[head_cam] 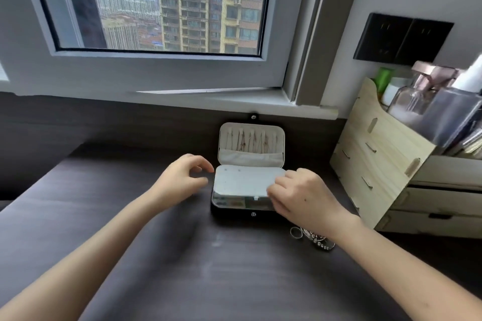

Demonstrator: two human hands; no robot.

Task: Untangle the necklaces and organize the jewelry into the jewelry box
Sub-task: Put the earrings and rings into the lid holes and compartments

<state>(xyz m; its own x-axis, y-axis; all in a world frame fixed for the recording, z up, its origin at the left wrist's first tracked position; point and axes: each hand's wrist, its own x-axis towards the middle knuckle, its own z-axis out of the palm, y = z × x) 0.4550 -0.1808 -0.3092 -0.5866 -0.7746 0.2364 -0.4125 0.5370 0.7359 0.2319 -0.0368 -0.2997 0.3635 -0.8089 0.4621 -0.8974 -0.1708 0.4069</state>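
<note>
At box (250, 212) right side | right hand (305, 198) pinches flap (245, 182) edge | left hand (182, 177) left of box, fingers loose, empty | jewelry (313, 238) heaped off box's front-right corner | advise: brace box, swing flap slowly

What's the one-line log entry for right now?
jewelry box: open | left hand: beside box, holding nothing | right hand: pinches inner panel edge | loose jewelry: on desk by right wrist

Fingers (280, 188) of the right hand (303, 197) cover the near right corner of the jewelry box's inner panel (241, 180); whether they pinch it cannot be told. The jewelry pile (319, 242) behind them is partly hidden under the wrist. Beyond the fingertips, the necklaces (250, 142) in the lid are too small to tell apart.
</note>
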